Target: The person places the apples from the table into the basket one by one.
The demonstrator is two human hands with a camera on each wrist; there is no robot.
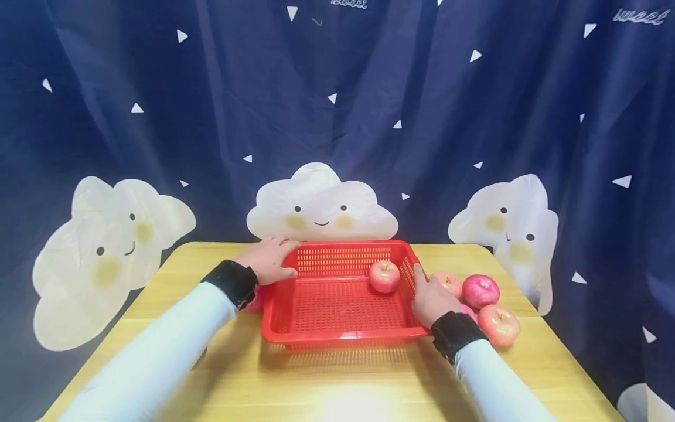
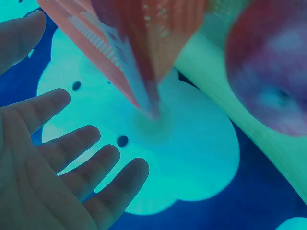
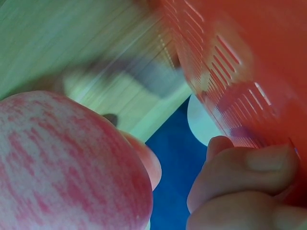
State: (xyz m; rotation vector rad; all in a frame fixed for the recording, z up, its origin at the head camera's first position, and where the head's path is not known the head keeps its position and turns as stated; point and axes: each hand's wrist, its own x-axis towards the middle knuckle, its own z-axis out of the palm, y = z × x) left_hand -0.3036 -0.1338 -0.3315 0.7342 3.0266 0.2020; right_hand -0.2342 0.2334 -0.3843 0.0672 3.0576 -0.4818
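Observation:
A red plastic basket with slotted walls occupies the middle of the table, and one apple lies inside near its right wall. My right hand grips the basket's right side, with curled fingers against the outer wall in the right wrist view. At the back left corner, my left hand is beside the rim; the left wrist view shows its fingers straight and spread, apart from the basket. Another apple sits partly hidden below my left wrist.
Several apples cluster on the wooden table just right of the basket, beside my right wrist. A dark blue curtain with cloud faces hangs behind the table's back edge. Shadow falls on the tabletop in front of the basket.

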